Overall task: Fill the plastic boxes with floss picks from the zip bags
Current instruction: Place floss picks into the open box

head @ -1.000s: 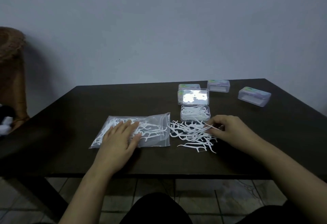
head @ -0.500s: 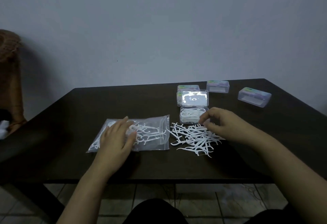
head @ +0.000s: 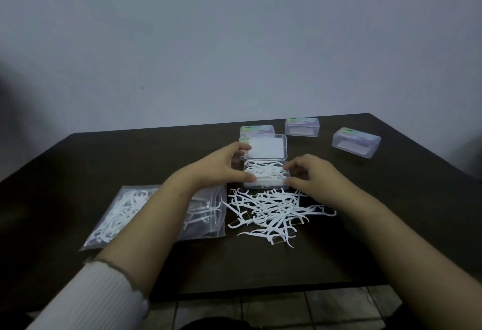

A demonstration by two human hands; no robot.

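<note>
Cupping a clear rectangular plastic box (head: 266, 177) of thin white picks: both hands (head: 221, 166), fingers curled.

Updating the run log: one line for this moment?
both hands at open box | left hand, right hand hold picks | loose pile remains

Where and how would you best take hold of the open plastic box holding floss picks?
Grip the open box by its two short side walls, one hand from each side, as the left hand and right hand do; its lid lies hinged open behind.
</note>
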